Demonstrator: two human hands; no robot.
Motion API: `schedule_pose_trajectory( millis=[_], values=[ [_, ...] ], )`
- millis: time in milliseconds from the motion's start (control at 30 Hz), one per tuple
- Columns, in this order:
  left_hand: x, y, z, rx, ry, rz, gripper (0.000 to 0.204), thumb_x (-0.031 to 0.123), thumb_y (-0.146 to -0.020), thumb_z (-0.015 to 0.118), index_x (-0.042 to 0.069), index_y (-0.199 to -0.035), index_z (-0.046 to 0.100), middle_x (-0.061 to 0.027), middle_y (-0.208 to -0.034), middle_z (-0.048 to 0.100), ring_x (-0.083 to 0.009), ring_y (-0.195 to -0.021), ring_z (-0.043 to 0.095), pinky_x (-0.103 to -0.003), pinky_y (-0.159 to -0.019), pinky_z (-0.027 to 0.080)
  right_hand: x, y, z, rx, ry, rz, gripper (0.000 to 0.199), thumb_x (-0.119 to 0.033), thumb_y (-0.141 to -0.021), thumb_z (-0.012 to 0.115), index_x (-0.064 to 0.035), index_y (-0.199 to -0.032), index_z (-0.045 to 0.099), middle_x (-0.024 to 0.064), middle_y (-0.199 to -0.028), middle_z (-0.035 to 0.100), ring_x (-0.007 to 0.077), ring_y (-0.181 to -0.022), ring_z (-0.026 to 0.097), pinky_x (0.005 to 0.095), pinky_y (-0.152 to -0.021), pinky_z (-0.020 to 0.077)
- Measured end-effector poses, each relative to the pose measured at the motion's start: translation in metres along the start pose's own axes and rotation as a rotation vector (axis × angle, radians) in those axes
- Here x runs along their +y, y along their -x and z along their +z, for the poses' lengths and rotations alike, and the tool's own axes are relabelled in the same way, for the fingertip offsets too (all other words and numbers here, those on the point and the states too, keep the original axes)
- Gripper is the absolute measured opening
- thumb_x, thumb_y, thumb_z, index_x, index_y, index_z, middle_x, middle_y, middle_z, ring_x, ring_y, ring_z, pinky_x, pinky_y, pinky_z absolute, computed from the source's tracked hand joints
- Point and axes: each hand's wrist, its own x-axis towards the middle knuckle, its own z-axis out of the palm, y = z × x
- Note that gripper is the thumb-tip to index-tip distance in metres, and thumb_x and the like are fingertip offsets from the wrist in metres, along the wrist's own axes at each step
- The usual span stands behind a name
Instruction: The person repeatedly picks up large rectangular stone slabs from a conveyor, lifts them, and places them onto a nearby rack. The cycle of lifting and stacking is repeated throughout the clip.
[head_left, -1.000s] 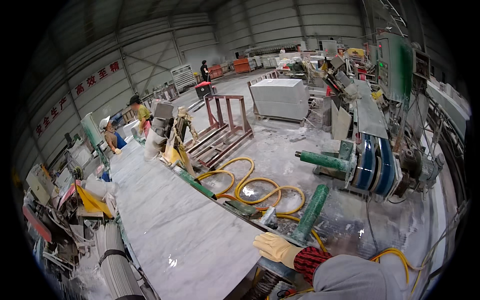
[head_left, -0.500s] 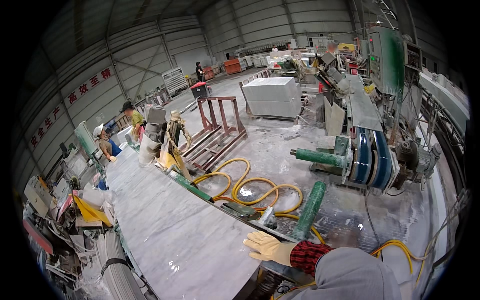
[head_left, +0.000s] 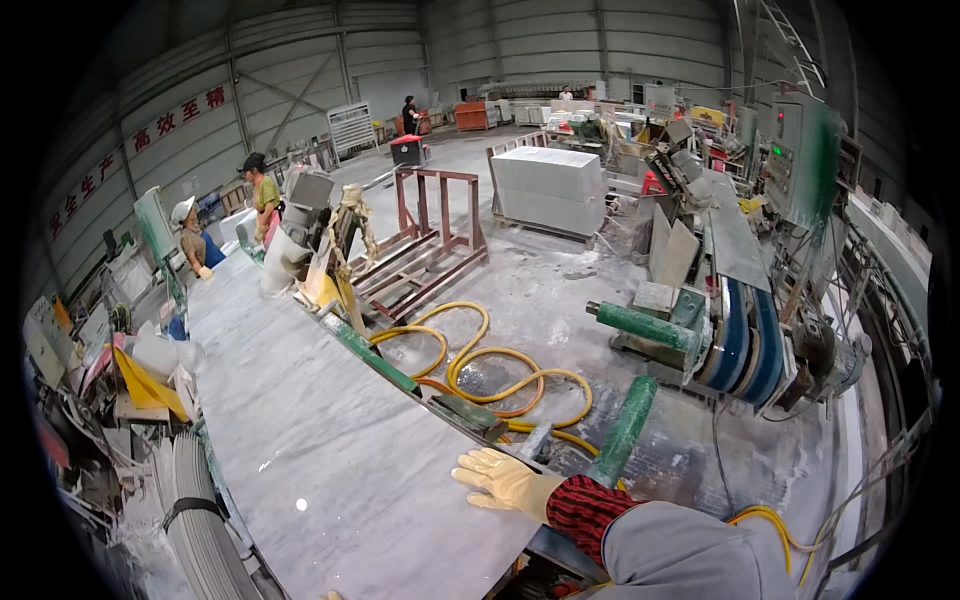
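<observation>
A long, wet, grey-white stone slab (head_left: 330,440) lies flat on a conveyor line and runs from the bottom edge to the far left. On its near right edge rests my right hand (head_left: 500,480) in a cream rubber glove, palm down, fingers stretched out and apart. The arm wears a red-and-black checked cuff and a grey sleeve. Of my left hand (head_left: 332,595) only a small pale glove tip shows at the bottom edge; its fingers are cut off from view. At the slab's far end, a person in a white cap has a gloved hand (head_left: 204,272) near its edge.
Right of the slab, a yellow hose (head_left: 465,375) lies coiled on the wet floor beside a green roller (head_left: 625,430). A conveyor with blue belts (head_left: 730,335) stands farther right. Beyond are a rust-red metal frame (head_left: 425,240) and stacked pale blocks (head_left: 548,190). Bundled grey strips (head_left: 190,500) stand left.
The view has shifted a little, and my right hand appears farther left, still flat on the slab. More of the slab's near end shows, and a glove tip has appeared at the bottom edge.
</observation>
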Motion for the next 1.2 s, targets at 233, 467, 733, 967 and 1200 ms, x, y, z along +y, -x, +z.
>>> schedule_pose_trajectory(
  millis=[233, 467, 733, 967, 1200],
  values=[
    [-0.003, -0.002, 0.002, -0.040, 0.000, -0.005, 0.060, 0.044, -0.114, 0.047, 0.004, -0.157, 0.059, -0.0270, -0.160, 0.056, -0.0516, -0.148, 0.047, -0.062, -0.128, 0.028, 0.015, -0.035, 0.005, 0.144, -0.110, -0.050, 0.064, -0.043, -0.106, 0.064, -0.0098, -0.159, 0.053, 0.0182, -0.163, 0.051, 0.0382, -0.152, 0.045, 0.0487, -0.130, 0.0333],
    [0.002, -0.008, -0.004, -0.028, 0.102, -0.027, 0.060, 0.043, -0.113, 0.049, 0.001, -0.154, 0.060, -0.0303, -0.156, 0.059, -0.0507, -0.148, 0.048, -0.060, -0.129, 0.028, 0.024, -0.047, 0.005, 0.147, -0.113, -0.052, 0.065, -0.046, -0.106, 0.063, -0.0102, -0.160, 0.052, 0.0179, -0.165, 0.050, 0.0366, -0.155, 0.043, 0.0472, -0.132, 0.0304],
    [-0.027, 0.010, 0.062, 0.033, 0.120, -0.062, 0.059, 0.031, -0.101, 0.066, 0.004, -0.152, 0.056, -0.0304, -0.157, 0.053, -0.0495, -0.145, 0.047, -0.060, -0.125, 0.030, 0.023, -0.059, 0.000, 0.139, -0.139, -0.071, 0.066, -0.046, -0.103, 0.067, -0.0092, -0.156, 0.056, 0.0196, -0.162, 0.054, 0.0383, -0.152, 0.048, 0.0484, -0.130, 0.0339],
    [-0.022, 0.006, 0.062, -0.133, 0.167, -0.213, 0.065, 0.039, -0.102, 0.066, 0.011, -0.159, 0.051, -0.0222, -0.167, 0.048, -0.0460, -0.157, 0.037, -0.060, -0.133, 0.021, 0.030, -0.081, 0.008, 0.052, -0.097, -0.014, 0.068, -0.046, -0.103, 0.067, -0.0104, -0.159, 0.054, 0.0172, -0.166, 0.051, 0.0351, -0.156, 0.043, 0.0477, -0.133, 0.0303],
    [-0.017, 0.006, 0.056, -0.121, 0.160, -0.210, 0.062, 0.037, -0.102, 0.066, 0.012, -0.157, 0.051, -0.0195, -0.166, 0.050, -0.0432, -0.157, 0.039, -0.058, -0.132, 0.024, 0.036, -0.086, 0.021, 0.202, -0.080, -0.071, 0.065, -0.042, -0.101, 0.069, -0.0066, -0.154, 0.057, 0.0204, -0.161, 0.055, 0.0377, -0.152, 0.048, 0.0495, -0.129, 0.0355]
  ],
)
